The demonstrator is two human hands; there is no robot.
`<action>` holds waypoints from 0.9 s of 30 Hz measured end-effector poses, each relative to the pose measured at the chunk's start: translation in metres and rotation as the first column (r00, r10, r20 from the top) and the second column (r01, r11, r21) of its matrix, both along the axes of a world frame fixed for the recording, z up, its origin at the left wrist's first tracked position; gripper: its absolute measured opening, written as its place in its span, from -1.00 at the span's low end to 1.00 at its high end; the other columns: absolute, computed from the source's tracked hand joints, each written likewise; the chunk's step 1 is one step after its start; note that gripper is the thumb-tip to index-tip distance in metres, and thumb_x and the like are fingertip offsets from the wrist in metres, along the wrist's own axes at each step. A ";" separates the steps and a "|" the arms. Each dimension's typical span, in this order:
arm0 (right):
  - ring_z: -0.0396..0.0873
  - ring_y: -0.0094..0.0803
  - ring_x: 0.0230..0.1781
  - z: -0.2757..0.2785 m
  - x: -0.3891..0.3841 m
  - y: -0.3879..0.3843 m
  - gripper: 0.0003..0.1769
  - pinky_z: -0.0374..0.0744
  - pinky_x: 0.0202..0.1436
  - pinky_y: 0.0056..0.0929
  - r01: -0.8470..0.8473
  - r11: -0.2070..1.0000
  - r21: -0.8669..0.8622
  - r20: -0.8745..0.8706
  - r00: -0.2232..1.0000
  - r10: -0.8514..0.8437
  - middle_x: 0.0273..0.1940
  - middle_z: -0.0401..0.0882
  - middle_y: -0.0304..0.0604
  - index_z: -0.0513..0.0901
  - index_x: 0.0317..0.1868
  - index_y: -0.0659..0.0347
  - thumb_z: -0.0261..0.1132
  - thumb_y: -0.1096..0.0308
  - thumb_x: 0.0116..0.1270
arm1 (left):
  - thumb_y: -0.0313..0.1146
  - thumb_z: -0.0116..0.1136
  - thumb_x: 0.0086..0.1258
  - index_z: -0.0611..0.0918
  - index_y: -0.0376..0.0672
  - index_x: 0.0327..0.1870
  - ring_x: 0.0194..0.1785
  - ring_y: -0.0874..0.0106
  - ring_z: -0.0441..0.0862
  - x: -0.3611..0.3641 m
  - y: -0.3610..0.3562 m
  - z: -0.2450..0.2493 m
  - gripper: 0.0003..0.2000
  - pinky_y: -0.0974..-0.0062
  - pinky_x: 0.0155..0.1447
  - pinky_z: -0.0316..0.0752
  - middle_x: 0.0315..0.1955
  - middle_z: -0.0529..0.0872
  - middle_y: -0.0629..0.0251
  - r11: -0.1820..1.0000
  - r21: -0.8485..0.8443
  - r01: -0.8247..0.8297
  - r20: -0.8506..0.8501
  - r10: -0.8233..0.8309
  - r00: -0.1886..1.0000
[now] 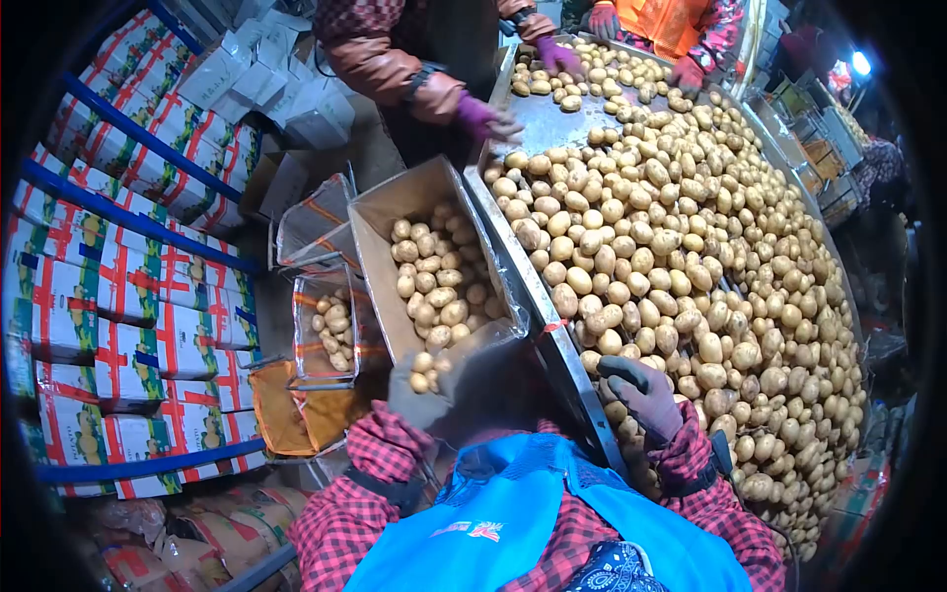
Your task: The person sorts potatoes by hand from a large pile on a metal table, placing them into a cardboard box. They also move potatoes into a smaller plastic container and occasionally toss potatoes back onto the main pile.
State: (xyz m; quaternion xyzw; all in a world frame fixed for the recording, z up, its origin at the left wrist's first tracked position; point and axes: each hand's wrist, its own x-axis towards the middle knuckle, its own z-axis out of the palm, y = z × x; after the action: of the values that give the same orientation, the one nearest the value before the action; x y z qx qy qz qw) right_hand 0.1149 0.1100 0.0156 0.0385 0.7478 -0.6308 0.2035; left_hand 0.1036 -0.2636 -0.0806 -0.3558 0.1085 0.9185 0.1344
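My left hand (418,400), in a grey glove, is cupped around a few small potatoes (424,372) at the near edge of an open cardboard box (385,286). More potatoes (439,276) lie inside that box. On the right, my right hand (646,395) wears a grey glove with darker fingers. It hovers at the near left part of a large potato heap (691,257), fingers bent and parted from the thumb, with nothing visible in them. The heap covers a metal sorting table (562,123) with a raised metal rim.
Left of the box stand mesh-sided bags, one holding potatoes (333,331), and an orange bag (286,409). Printed cartons (128,286) are stacked behind blue rails. Across the table, a co-worker's purple glove (483,118) and another's red glove (688,74) are near the potatoes.
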 end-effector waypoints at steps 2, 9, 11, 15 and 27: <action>0.57 -0.54 -0.03 0.001 0.002 0.003 -0.60 0.53 0.04 -0.56 0.026 1.000 -0.003 0.035 0.999 -0.026 -0.01 0.63 -0.19 0.55 0.18 0.30 0.23 0.43 0.34 | -0.19 0.19 0.34 0.50 -0.21 0.08 0.15 0.13 0.46 -0.044 -0.037 0.017 -0.62 0.41 -0.08 0.65 0.02 0.50 -0.01 0.970 -0.040 -0.239 -0.023 0.238 0.971; 0.58 -0.47 -0.01 -0.004 0.007 0.011 -0.60 0.54 0.08 -0.50 0.095 0.995 -0.040 0.071 0.993 -0.092 -0.02 0.64 -0.11 0.55 0.16 0.35 0.23 0.39 0.35 | -0.06 0.18 0.35 0.31 -0.26 0.23 0.25 0.02 0.33 -0.125 -0.114 -0.012 -0.42 0.05 0.33 0.38 0.17 0.39 0.08 0.961 -0.145 -0.235 -0.203 0.203 0.958; 0.58 -0.42 0.02 -0.016 0.013 0.017 -0.59 0.54 0.11 -0.44 0.077 0.996 0.045 -0.024 0.997 -0.076 0.00 0.64 -0.09 0.56 0.14 0.36 0.24 0.31 0.35 | -0.07 0.10 0.40 0.44 -0.24 0.15 0.21 0.12 0.38 -0.099 -0.068 -0.007 -0.54 0.07 0.34 0.34 0.00 0.49 0.19 0.966 -0.043 -0.254 -0.187 0.242 0.952; 0.59 -0.30 0.01 -0.012 0.022 0.028 -0.58 0.52 0.13 -0.34 0.073 0.993 0.094 -0.101 0.993 -0.063 -0.02 0.65 -0.01 0.59 0.10 0.32 0.24 0.24 0.33 | -0.08 -0.04 0.49 0.44 -0.22 0.30 0.36 0.12 0.37 -0.058 0.003 -0.006 -0.51 0.11 0.40 0.33 0.26 0.48 0.08 0.985 0.159 0.065 -0.203 -0.032 0.979; 0.22 0.13 0.29 -0.036 0.055 0.158 -0.27 0.11 0.41 0.07 0.227 -0.029 0.973 -0.228 0.950 -0.214 0.25 0.33 0.18 0.51 0.14 0.25 0.30 -0.15 0.12 | -0.13 -0.05 0.50 0.40 -0.22 0.34 0.32 0.02 0.41 -0.041 0.141 0.015 -0.52 0.14 0.35 0.40 0.22 0.49 -0.07 0.751 0.240 0.616 -0.184 -0.587 0.788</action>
State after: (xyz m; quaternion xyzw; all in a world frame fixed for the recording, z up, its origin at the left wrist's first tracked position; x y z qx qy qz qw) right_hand 0.1697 0.2684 -0.0199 0.2847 0.9572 0.0512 0.0114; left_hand 0.0622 -0.1230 -0.0661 -0.2334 0.0888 0.8479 0.4677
